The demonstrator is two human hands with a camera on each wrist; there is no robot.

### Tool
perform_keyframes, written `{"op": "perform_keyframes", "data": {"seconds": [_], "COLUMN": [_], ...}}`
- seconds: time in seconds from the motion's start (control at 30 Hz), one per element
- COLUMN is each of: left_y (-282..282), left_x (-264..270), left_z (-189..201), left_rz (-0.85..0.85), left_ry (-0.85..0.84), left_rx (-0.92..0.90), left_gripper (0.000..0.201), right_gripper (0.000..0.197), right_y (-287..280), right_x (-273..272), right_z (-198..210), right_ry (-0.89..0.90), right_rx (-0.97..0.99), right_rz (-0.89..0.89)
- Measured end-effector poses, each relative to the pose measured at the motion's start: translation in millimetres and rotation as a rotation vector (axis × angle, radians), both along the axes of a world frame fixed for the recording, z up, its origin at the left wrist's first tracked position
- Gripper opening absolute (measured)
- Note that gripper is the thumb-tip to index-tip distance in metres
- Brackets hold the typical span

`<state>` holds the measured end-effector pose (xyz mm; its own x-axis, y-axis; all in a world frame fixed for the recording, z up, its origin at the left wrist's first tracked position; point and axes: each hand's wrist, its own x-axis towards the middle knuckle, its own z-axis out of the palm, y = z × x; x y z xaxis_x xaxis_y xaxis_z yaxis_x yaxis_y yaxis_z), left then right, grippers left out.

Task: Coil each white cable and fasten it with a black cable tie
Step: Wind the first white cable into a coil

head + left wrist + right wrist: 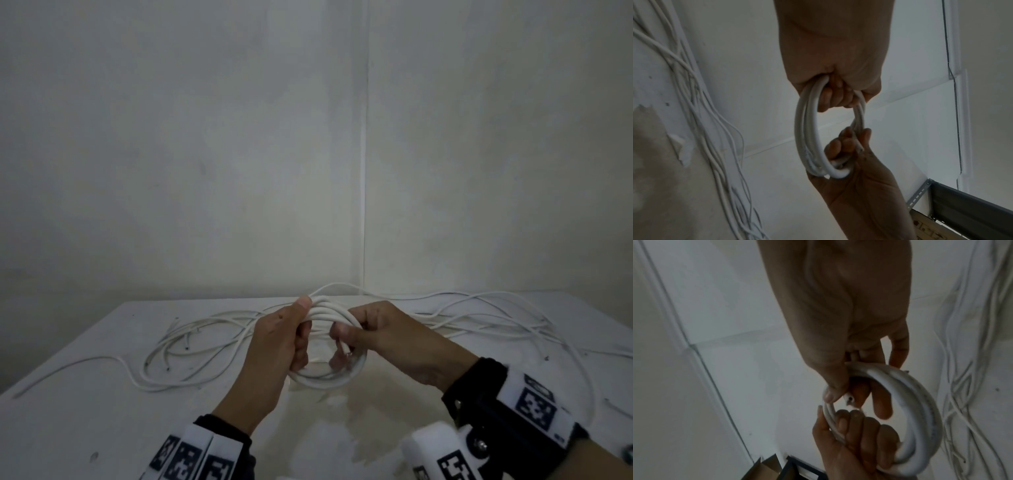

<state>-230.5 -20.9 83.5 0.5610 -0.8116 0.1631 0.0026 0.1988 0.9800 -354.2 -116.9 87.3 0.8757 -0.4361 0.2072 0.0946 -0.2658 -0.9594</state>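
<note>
Above the white table (78, 404) I hold a white cable coil (327, 381) of several turns between both hands. My left hand (298, 330) grips the coil's left side, thumb on top and fingers curled through the ring. My right hand (347, 337) pinches the right side, with the cable's cut end (345, 348) sticking out under the thumb. In the left wrist view the left hand's fingers (831, 97) wrap the coil (804, 129) and the right hand (851, 146) holds it from below. In the right wrist view the right hand's thumb (833, 394) presses the cable end (850, 398) against the coil (925, 404).
Several loose white cables lie spread across the table, one bunch to the left (191, 342) and one to the right (486, 308). A white wall corner rises just behind the table. A grey metal shelf (966, 204) and a cardboard box (764, 470) stand below, off the table.
</note>
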Motion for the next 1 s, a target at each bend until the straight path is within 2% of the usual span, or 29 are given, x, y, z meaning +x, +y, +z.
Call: {"op": "perform_keyframes", "data": {"seconds": [0.17, 0.3, 0.4, 0.5, 0.67, 0.8, 0.9, 1.0], "left_y": [-1, -2, 1, 1, -1, 0, 2, 7], "left_x": [-2, -1, 2, -1, -5, -3, -3, 0], "left_z": [-2, -3, -4, -5, -4, -9, -10, -6], "left_rz": [-0.003, -0.008, -0.013, -0.022, 0.001, 0.019, -0.050, -0.128], "left_ry": [0.003, 0.004, 0.021, 0.004, -0.103, -0.147, -0.127, -0.180], "left_rx": [-0.001, 0.008, 0.002, 0.005, -0.004, 0.013, 0.030, 0.006], "left_gripper": [0.042, 0.042, 0.042, 0.041, 0.041, 0.043, 0.041, 0.040], "right_gripper": [0.016, 0.009, 0.037, 0.026, 0.047, 0.044, 0.042, 0.044], "right_y": [0, -1, -4, -4, 1, 6, 8, 9], "right_x": [-3, -6, -9, -10, -4, 1, 5, 7], "right_z": [-1, 3, 6, 9, 5, 4, 4, 4], "right_ry": [0.021, 0.007, 0.038, 0.041, 0.030, 0.060, 0.107, 0.101], "right_rx": [0.215, 0.250, 0.233, 0.251, 0.215, 0.051, -0.039, -0.107], "right_rz": [0.178, 0.160, 0.204, 0.137, -0.038, -0.139, -0.222, -0.275]}}
